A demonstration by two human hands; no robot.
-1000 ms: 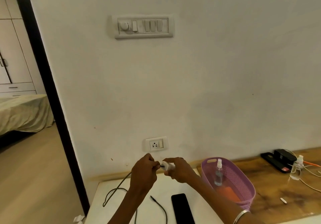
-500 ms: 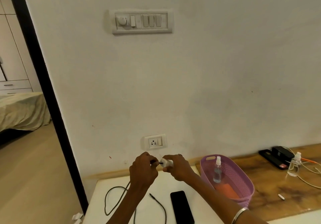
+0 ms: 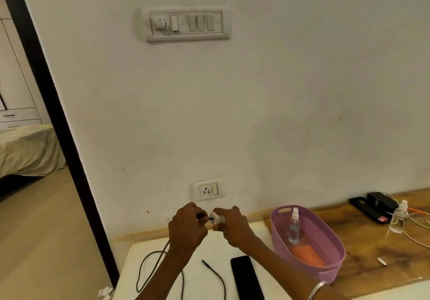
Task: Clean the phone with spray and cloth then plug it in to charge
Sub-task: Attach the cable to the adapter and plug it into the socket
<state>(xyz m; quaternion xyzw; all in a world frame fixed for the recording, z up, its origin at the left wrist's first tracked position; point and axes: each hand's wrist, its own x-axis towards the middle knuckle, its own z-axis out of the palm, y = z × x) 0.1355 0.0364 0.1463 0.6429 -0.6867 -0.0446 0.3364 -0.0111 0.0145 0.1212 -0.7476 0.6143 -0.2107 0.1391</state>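
Observation:
My right hand grips a small white charger adapter above the white table. My left hand pinches the plug end of a dark cable against the adapter. The cable loops down over the table, and its free end lies near the black phone, which lies flat face up. A white wall socket sits just above my hands. A clear spray bottle stands in a purple basket over an orange cloth.
A switch panel is high on the wall. On the wooden counter at right lie a black device, a small clear bottle, orange and white cables. A dark door frame and a bed are at left.
The view has shifted slightly, and both hands stay together at the adapter with the cable end held against it. The phone, basket and bottle have not moved.

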